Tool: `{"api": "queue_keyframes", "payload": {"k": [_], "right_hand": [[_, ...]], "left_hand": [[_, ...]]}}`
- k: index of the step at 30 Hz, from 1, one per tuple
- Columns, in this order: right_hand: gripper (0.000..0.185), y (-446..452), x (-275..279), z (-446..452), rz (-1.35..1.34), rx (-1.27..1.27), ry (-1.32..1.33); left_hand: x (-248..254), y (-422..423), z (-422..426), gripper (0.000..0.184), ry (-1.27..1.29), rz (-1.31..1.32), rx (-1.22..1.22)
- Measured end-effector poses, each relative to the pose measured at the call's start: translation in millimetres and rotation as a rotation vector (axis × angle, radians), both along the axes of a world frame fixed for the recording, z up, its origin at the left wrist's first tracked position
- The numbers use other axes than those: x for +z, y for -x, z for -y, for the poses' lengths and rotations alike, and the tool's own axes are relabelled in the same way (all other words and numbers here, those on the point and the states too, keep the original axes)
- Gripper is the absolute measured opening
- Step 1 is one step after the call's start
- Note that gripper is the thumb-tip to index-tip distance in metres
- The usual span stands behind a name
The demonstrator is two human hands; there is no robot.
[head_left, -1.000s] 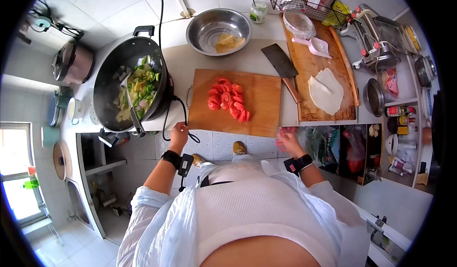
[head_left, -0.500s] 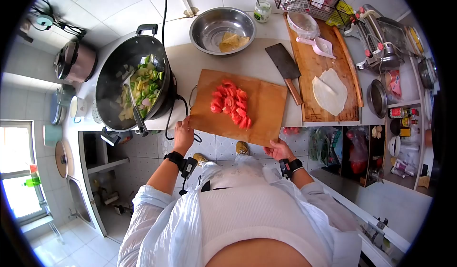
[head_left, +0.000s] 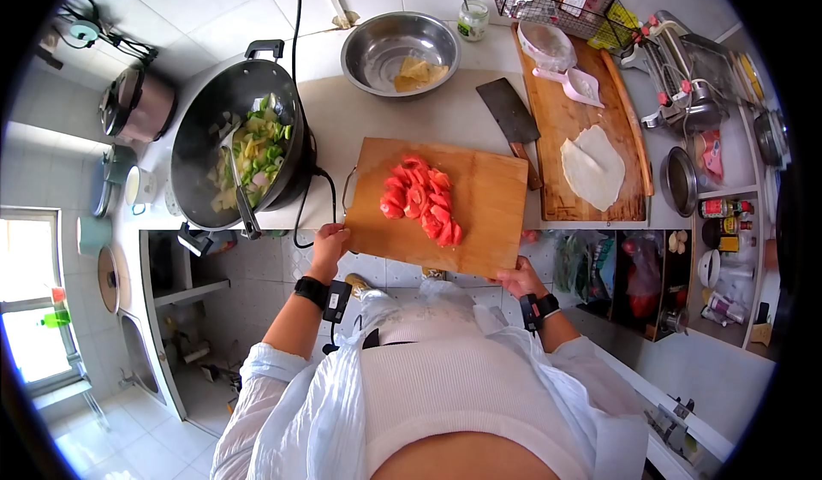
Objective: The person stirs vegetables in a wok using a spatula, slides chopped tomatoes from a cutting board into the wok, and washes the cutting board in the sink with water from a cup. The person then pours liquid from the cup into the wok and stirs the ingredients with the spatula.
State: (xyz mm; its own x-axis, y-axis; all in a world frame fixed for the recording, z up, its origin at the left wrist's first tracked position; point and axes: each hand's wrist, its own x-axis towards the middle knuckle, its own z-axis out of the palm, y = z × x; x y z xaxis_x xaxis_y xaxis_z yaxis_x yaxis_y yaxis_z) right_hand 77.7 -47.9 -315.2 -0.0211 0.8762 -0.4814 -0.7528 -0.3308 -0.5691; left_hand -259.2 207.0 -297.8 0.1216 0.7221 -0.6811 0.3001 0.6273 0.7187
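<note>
A wooden cutting board (head_left: 488, 214) juts past the counter's front edge, slightly tilted, with cut red tomato pieces (head_left: 419, 197) heaped on its middle. My left hand (head_left: 330, 247) grips the board's near left corner. At the near right corner, my right hand (head_left: 521, 280) has its fingers on the board's edge. To the left stands a black wok (head_left: 195, 150) holding chopped green and pale vegetables (head_left: 259, 150) and a metal spatula (head_left: 242, 193). A cleaver (head_left: 507, 110) lies behind the board, its handle partly hidden by the board's right corner.
Behind the board is a steel bowl (head_left: 364, 52) with yellowish pieces. On the right, a larger board (head_left: 629, 197) bears flat dough (head_left: 604, 180), a pink scoop (head_left: 580, 87) and a rolling pin (head_left: 628, 120). A black cord (head_left: 297, 52) runs beside the wok.
My right hand has come onto the board's near right corner. The board, with the tomatoes, has shifted toward me and to the right, and now overlaps the cleaver's handle.
</note>
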Motion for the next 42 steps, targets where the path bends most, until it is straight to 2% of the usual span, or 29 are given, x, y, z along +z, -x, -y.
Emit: {"api": "queue_keyframes", "payload": {"k": [2, 3, 6, 10, 14, 17, 19, 23, 26, 30, 32, 34, 38, 42], "right_hand": [[0.043, -2, 19, 12, -0.002, -0.009, 0.009], [0.044, -5, 26, 19, 0.004, -0.025, -0.007], [0.048, -16, 58, 33, 0.064, -0.027, 0.040], [0.052, -35, 114, 36, 0.231, -0.100, -0.075], [0.052, -39, 175, 12, 0.281, -0.109, -0.178], [0.056, -24, 214, -19, 0.276, -0.079, -0.240], [0.060, -15, 219, -37, 0.275, -0.057, -0.275], [0.048, 16, 228, -90, 0.232, 0.155, -0.348], [0.047, 51, 229, -128, 0.152, 0.238, -0.318], [0.044, 100, 232, -171, 0.080, 0.245, -0.236], [0.043, 119, 236, -194, 0.081, 0.252, -0.244], [0.042, 133, 242, -220, 0.083, 0.200, -0.077], [0.042, 162, 267, -267, 0.107, 0.181, -0.064], [0.038, 170, 285, -276, 0.173, 0.168, 0.022]], "left_hand": [[18, 2, 8, 0.031, 0.176, 0.176, 0.075], [19, 7, 11, 0.036, 0.209, 0.226, 0.019], [71, -4, 24, 0.037, 0.198, 0.334, -0.082], [133, -8, 30, 0.043, 0.134, 0.529, -0.305], [173, 6, 38, 0.053, 0.093, 0.679, -0.303], [207, 26, 43, 0.056, 0.042, 0.738, -0.202], [221, 47, 40, 0.057, 0.002, 0.782, -0.134], [234, 93, 37, 0.054, -0.100, 0.850, 0.026], [238, 125, 32, 0.048, -0.194, 0.842, 0.135], [242, 169, 14, 0.042, -0.247, 0.780, 0.251], [240, 192, -4, 0.037, -0.205, 0.803, 0.298], [233, 209, -35, 0.034, -0.143, 0.814, 0.363], [236, 221, -82, 0.026, -0.024, 0.754, 0.450], [237, 228, -99, 0.033, 0.044, 0.854, 0.425]]}}
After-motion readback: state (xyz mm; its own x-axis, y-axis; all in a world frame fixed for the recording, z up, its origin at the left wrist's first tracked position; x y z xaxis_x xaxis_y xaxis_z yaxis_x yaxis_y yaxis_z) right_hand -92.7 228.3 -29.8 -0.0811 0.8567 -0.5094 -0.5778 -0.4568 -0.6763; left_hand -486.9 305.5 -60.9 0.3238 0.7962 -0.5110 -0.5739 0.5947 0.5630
